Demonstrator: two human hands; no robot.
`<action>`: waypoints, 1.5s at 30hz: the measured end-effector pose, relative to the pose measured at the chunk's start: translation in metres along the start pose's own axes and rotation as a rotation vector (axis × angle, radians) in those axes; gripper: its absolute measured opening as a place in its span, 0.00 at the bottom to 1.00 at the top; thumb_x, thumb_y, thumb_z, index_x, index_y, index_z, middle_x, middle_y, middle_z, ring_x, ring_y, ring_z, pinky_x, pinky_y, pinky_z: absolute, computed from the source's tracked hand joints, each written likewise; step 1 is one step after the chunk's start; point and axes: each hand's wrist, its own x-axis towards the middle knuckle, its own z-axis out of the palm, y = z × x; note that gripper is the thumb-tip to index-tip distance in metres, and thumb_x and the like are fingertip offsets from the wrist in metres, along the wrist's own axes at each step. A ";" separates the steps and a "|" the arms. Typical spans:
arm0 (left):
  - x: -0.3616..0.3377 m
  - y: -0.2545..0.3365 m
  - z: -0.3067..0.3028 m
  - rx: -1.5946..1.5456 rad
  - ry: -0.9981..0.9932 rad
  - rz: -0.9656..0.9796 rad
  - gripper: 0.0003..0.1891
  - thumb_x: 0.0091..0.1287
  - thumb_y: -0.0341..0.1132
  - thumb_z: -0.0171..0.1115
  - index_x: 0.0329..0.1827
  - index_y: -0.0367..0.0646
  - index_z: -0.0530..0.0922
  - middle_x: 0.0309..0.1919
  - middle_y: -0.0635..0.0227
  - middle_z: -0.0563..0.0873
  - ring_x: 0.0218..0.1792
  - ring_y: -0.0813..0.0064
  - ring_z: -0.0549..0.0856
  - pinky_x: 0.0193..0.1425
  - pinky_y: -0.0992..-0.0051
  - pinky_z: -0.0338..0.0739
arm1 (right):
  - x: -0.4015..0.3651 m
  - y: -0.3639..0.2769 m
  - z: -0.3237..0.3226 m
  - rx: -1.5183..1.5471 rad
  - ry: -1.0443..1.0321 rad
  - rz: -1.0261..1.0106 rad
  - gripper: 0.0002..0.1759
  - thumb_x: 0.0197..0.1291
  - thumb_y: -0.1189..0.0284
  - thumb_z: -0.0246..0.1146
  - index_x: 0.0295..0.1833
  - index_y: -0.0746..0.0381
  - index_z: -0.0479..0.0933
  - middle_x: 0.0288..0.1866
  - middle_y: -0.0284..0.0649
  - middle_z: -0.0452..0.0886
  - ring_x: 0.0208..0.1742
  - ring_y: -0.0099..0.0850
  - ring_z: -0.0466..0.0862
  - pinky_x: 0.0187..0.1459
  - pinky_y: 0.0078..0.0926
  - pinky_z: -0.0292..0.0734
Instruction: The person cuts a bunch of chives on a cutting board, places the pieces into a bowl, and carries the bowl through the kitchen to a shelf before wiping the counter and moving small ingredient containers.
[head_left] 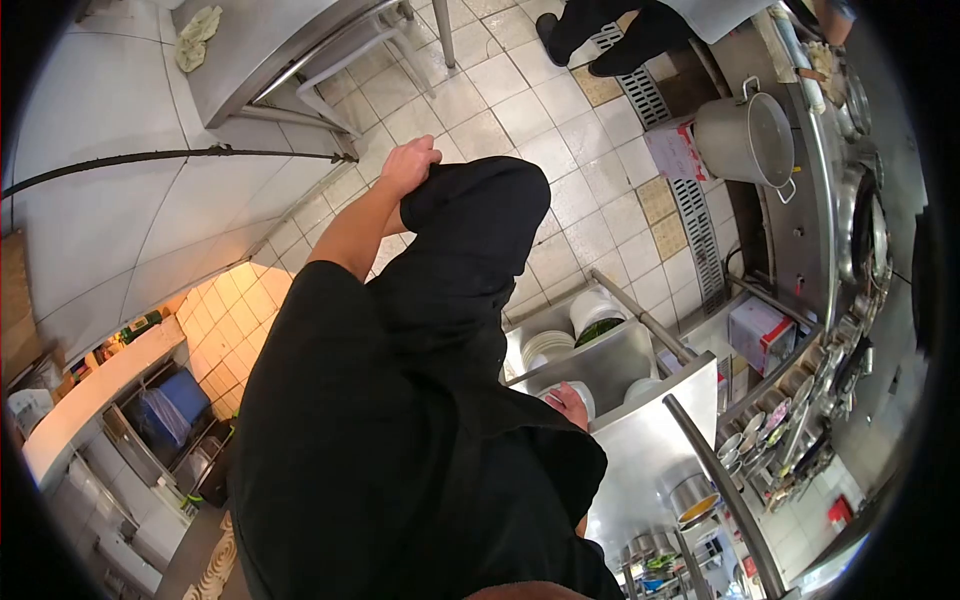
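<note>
My left hand (409, 166) rests at the knee of my black trousers (480, 200), its fingers curled in and nothing visible in them. Lower down on the right, my right hand (570, 404) reaches into a steel cabinet with its fingers closed at the rim of a white dish (584, 392). My sleeve and torso hide part of that arm. A stack of white plates (547, 348) sits in the neighbouring compartment, beside a white tub (596, 309) and a dark green round item (598, 332). Another white container (641, 388) stands right of my right hand.
A steel worktop (650, 450) tops the cabinet, with a metal pot (694, 498) on it. A large stockpot (745, 140) stands by the stove line. Another person's legs (610, 40) are at the top. A steel table (250, 60) is at upper left; floor drain grates (695, 215) run along the right.
</note>
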 end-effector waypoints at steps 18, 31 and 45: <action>-0.015 -0.061 0.040 -1.108 -0.902 -1.185 0.18 0.66 0.55 0.64 0.39 0.50 0.83 0.25 0.80 0.79 0.20 0.82 0.71 0.20 0.77 0.60 | 0.040 0.044 -0.044 -0.070 -0.053 -0.015 0.23 0.68 0.58 0.62 0.63 0.58 0.71 0.49 0.40 0.80 0.46 0.33 0.82 0.47 0.33 0.78; -0.050 -0.076 0.076 -1.462 -0.641 -1.074 0.16 0.67 0.45 0.65 0.51 0.45 0.81 0.40 0.70 0.88 0.43 0.71 0.86 0.52 0.69 0.80 | 0.026 0.040 -0.028 -0.052 0.008 -0.039 0.23 0.67 0.68 0.61 0.65 0.60 0.69 0.47 0.40 0.81 0.42 0.31 0.83 0.44 0.30 0.79; 0.056 -0.037 0.064 -0.727 -0.879 -0.836 0.09 0.63 0.43 0.64 0.36 0.51 0.86 0.36 0.67 0.88 0.33 0.68 0.85 0.32 0.60 0.75 | 0.038 -0.001 0.038 -0.199 0.069 -0.056 0.17 0.67 0.67 0.58 0.57 0.63 0.76 0.41 0.39 0.82 0.37 0.27 0.83 0.40 0.25 0.77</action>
